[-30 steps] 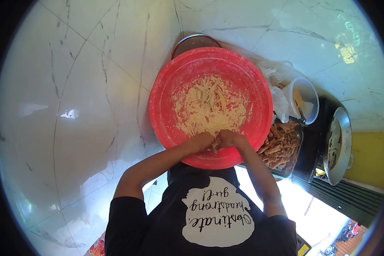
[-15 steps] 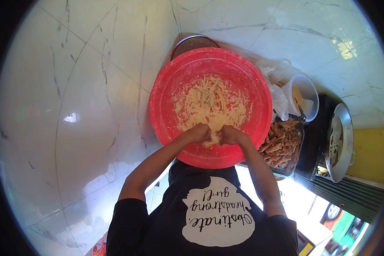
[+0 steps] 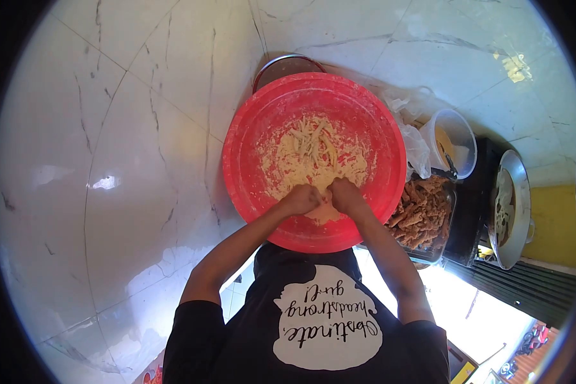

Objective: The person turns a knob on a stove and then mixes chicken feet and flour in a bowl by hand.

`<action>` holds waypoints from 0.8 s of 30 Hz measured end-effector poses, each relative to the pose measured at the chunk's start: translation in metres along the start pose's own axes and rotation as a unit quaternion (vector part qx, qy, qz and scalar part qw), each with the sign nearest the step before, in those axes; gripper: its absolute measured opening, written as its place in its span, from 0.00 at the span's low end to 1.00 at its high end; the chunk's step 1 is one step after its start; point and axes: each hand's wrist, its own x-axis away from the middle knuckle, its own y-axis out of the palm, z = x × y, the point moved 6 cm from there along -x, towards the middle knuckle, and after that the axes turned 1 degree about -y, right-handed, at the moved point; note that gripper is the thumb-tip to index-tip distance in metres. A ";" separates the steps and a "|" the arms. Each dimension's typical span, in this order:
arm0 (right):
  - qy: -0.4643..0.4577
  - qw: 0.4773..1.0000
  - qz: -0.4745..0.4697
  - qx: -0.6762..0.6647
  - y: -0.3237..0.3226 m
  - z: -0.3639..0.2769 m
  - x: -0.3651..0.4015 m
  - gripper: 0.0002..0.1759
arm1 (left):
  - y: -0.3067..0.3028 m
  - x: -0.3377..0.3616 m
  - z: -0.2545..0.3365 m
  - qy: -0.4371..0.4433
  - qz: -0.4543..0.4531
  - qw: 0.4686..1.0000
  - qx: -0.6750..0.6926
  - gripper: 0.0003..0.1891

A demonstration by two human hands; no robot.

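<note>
A large red basin (image 3: 242, 137) stands in front of me with pale yellow flour (image 3: 278, 168) spread over its bottom. Several pale, flour-coated strips (image 3: 312, 142) lie in a heap toward the far side of the flour. Low over the near part of the basin, my left hand (image 3: 303, 200) is closed with its fingers bunched. My right hand (image 3: 345, 196) is closed too, just beside it, a small gap apart. Loose flour lies below and between them. What the fingers hold, if anything, is hidden.
Right of the basin, a glass tray (image 3: 453, 214) holds brown fried pieces (image 3: 422, 211). Behind it are a plastic bag (image 3: 416, 153) and a clear tub (image 3: 468, 153) of yellowish contents. Farther right sits a wok (image 3: 522, 198). Tiled walls (image 3: 147, 147) close in left and behind.
My right hand has risen slightly, away from me, and the hands are a little farther apart. More flour shows between and below them. The heap of strips stays put.
</note>
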 end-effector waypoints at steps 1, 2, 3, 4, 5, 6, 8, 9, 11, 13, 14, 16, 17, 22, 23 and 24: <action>-0.008 1.000 -0.014 -0.011 0.000 -0.005 0.002 0.12 | -0.016 0.006 0.014 0.054 0.140 0.980 -0.131 0.14; -0.008 1.000 -0.015 -0.011 0.003 -0.005 0.000 0.12 | -0.027 0.017 0.029 0.105 0.275 0.921 -0.257 0.16; 0.007 0.999 -0.051 -0.005 0.011 -0.004 -0.002 0.12 | -0.027 0.017 0.025 0.104 0.276 0.921 -0.255 0.16; 0.022 0.996 -0.087 0.001 0.017 -0.002 -0.004 0.13 | -0.020 0.013 0.020 0.113 0.203 0.938 -0.257 0.18; 0.020 0.996 -0.087 0.002 0.019 0.000 -0.004 0.13 | -0.013 0.009 0.015 0.123 0.130 0.949 -0.259 0.20; 0.014 0.995 -0.101 0.000 0.022 0.001 -0.003 0.15 | -0.012 0.007 0.013 0.123 0.132 0.949 -0.258 0.20; 0.010 0.993 -0.116 -0.001 0.025 0.005 -0.001 0.18 | 0.008 -0.001 -0.002 0.040 0.017 0.960 -0.278 0.22; -0.007 0.984 -0.179 -0.020 0.035 0.004 0.000 0.18 | 0.011 0.002 0.001 0.040 0.017 0.960 -0.277 0.22; -0.025 0.969 -0.242 -0.038 0.044 0.007 0.002 0.18 | 0.019 0.007 0.006 0.021 -0.005 0.958 -0.286 0.22; -0.007 0.950 -0.299 -0.093 0.047 0.006 0.005 0.24 | 0.020 0.006 0.005 0.021 -0.017 0.957 -0.288 0.21; -0.008 0.950 -0.299 -0.093 0.045 0.005 0.005 0.24 | 0.021 0.006 0.004 0.022 -0.028 0.956 -0.292 0.19; -0.012 0.935 -0.343 -0.089 0.037 -0.006 0.010 0.25 | 0.022 0.010 0.010 0.024 -0.007 0.956 -0.291 0.17; -0.012 0.935 -0.342 -0.090 0.035 -0.006 0.011 0.25 | 0.020 0.012 0.013 0.026 0.016 0.957 -0.289 0.15; -0.015 0.954 -0.276 -0.112 0.043 0.003 0.007 0.25 | 0.018 0.000 -0.004 0.017 0.011 0.959 -0.281 0.13; -0.014 0.954 -0.275 -0.114 0.042 0.003 0.008 0.25 | 0.018 -0.007 -0.017 0.013 -0.001 0.960 -0.279 0.13; -0.016 0.960 -0.268 -0.085 0.039 0.001 0.007 0.23 | 0.015 -0.005 -0.013 0.012 -0.002 0.960 -0.280 0.13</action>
